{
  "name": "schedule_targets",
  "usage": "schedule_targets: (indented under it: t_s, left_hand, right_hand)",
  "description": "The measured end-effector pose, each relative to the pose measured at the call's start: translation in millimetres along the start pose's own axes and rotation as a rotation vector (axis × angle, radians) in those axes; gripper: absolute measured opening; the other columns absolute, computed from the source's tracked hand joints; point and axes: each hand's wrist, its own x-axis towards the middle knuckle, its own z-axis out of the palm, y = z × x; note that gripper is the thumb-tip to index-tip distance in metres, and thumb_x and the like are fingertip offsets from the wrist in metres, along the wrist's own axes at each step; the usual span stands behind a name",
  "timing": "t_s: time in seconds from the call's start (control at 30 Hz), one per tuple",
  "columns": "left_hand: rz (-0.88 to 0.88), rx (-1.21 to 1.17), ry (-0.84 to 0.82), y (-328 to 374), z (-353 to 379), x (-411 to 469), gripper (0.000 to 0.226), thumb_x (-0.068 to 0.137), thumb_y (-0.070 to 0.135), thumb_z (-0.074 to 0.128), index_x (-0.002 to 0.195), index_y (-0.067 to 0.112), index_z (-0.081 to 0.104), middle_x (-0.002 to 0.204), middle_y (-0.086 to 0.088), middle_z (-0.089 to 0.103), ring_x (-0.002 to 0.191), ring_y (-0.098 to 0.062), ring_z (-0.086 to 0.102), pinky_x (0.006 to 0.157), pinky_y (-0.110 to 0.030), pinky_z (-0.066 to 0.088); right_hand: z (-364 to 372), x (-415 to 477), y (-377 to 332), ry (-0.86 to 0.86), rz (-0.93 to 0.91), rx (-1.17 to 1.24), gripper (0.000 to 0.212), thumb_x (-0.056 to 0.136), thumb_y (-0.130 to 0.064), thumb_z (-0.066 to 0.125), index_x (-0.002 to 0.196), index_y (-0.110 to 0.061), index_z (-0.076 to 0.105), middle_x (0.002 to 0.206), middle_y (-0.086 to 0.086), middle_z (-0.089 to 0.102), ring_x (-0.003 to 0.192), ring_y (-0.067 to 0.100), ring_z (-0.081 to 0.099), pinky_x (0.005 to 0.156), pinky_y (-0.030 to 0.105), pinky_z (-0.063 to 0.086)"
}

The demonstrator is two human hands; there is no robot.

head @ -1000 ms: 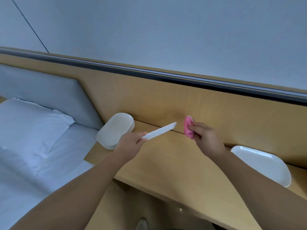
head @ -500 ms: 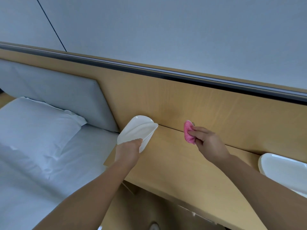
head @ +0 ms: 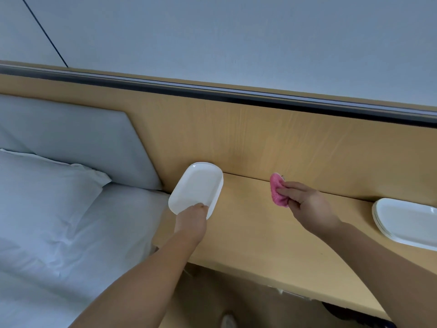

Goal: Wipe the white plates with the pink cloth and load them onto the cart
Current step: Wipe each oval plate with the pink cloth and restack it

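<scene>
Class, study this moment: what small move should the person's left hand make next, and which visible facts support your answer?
Probably the left hand lets go of the white plate: it seems to lie flat at the left end of the shelf, the pink cloth in the right hand is well clear of it, and a stack of plates sits on the right.

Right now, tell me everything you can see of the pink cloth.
The pink cloth is a small, fuzzy, terry-like rag, bright pink, bunched into a wad. The right hand pinches it, with fingers across its front, so only its upper and left parts show. It is held over the back of the wooden ledge, close to the wooden wall panel. Whether it touches either one cannot be told from this view.
</scene>
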Motion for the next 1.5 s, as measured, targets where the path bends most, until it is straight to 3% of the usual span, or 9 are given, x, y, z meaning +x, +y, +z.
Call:
schedule_targets:
  t_s: [0.17, 0.33, 0.57, 0.67, 0.8, 0.93, 1.1, 1.4, 1.5]
  left_hand:
    - [-0.019, -0.035, -0.008, -5.3, 5.6, 6.6, 0.036, 0.090, 0.002, 0.043, 0.119, 0.018, 0.058, 0.114, 0.004, 0.057, 0.102, -0.017, 0.058, 0.078, -0.029, 0.051]
    - [-0.061, -0.107, -0.025, -0.2, 4.0, 13.1, 0.022, 0.097, 0.019, 0.045, 0.114, 0.017, 0.059, 0.107, 0.005, 0.057, 0.096, -0.018, 0.058, 0.072, -0.029, 0.045]
    - [0.072, -0.054, 0.083, 40.2, -7.7, 19.1, 0.029, 0.099, 0.029, 0.040, 0.122, 0.015, 0.051, 0.120, 0.003, 0.054, 0.099, -0.020, 0.058, 0.074, -0.031, 0.045]
    - [0.165, -0.065, 0.085, 78.6, -13.4, 27.6, 0.031, 0.099, 0.028, 0.040, 0.125, 0.017, 0.052, 0.125, 0.004, 0.053, 0.100, -0.020, 0.059, 0.075, -0.032, 0.048]
    - [0.283, -0.092, 0.066, 140.6, -15.0, 36.5, 0.035, 0.099, 0.028, 0.040, 0.131, 0.019, 0.050, 0.132, 0.003, 0.051, 0.109, -0.020, 0.057, 0.077, -0.030, 0.046]
    - [0.370, -0.091, 0.049, 208.0, -9.2, 39.7, 0.034, 0.098, 0.030, 0.042, 0.129, 0.021, 0.052, 0.132, 0.002, 0.053, 0.114, -0.021, 0.056, 0.084, -0.031, 0.047]
    - [0.442, -0.168, -0.007, 287.5, 5.1, 42.1, 0.026, 0.096, 0.030, 0.044, 0.115, 0.019, 0.058, 0.113, 0.000, 0.063, 0.102, -0.024, 0.061, 0.077, -0.031, 0.049]
    - [0.427, -0.132, -0.071, 415.2, 31.4, 54.5, 0.019, 0.100, 0.025, 0.035, 0.104, 0.013, 0.049, 0.091, -0.006, 0.063, 0.083, -0.028, 0.059, 0.059, -0.030, 0.034]
    - [0.386, -0.120, -0.092, 443.6, 41.6, 65.8, 0.023, 0.102, 0.029, 0.035, 0.104, 0.010, 0.048, 0.092, -0.007, 0.063, 0.084, -0.028, 0.061, 0.061, -0.031, 0.035]
  right_hand:
    - [2.2, -8.5, 4.6, 0.021, 0.037, -0.007, 0.043, 0.074, 0.017, 0.067, 0.107, -0.009, 0.075, 0.121, 0.010, 0.067, 0.106, 0.028, 0.067, 0.092, 0.034, 0.048]
    - [-1.1, -12.4, 9.6, 0.035, 0.069, 0.014, 0.042, 0.076, 0.018, 0.065, 0.107, -0.008, 0.074, 0.122, 0.010, 0.066, 0.108, 0.028, 0.065, 0.092, 0.032, 0.046]
    - [-17.7, -25.2, 21.6, 0.076, 0.101, 0.014, 0.042, 0.076, 0.019, 0.063, 0.107, -0.007, 0.074, 0.120, 0.009, 0.067, 0.104, 0.028, 0.066, 0.088, 0.033, 0.049]
    - [-35.3, -39.5, 31.9, 0.121, 0.109, 0.000, 0.042, 0.074, 0.022, 0.062, 0.104, -0.005, 0.074, 0.114, 0.007, 0.069, 0.096, 0.027, 0.067, 0.081, 0.031, 0.052]
    - [-64.9, -70.1, 54.9, 0.175, 0.193, -0.027, 0.042, 0.075, 0.022, 0.062, 0.104, -0.005, 0.074, 0.112, 0.007, 0.069, 0.100, 0.012, 0.058, 0.082, 0.003, 0.038]
    - [-96.6, -110.1, 86.9, 0.214, 0.309, -0.043, 0.043, 0.075, 0.021, 0.064, 0.106, -0.006, 0.074, 0.115, 0.007, 0.069, 0.095, 0.014, 0.062, 0.079, 0.012, 0.040]
    - [-136.6, -160.3, 126.1, 0.218, 0.452, -0.032, 0.041, 0.082, 0.016, 0.059, 0.111, -0.010, 0.073, 0.112, 0.003, 0.067, 0.092, 0.021, 0.063, 0.079, 0.030, 0.051]
    - [-180.8, -227.6, 208.6, 0.261, 0.545, -0.057, 0.041, 0.080, 0.017, 0.062, 0.111, -0.008, 0.073, 0.119, 0.009, 0.066, 0.101, 0.021, 0.064, 0.089, 0.008, 0.039]
    - [-183.0, -235.3, 235.4, 0.265, 0.517, -0.010, 0.037, 0.083, 0.012, 0.059, 0.112, -0.007, 0.072, 0.120, 0.008, 0.065, 0.101, 0.019, 0.063, 0.090, 0.017, 0.047]
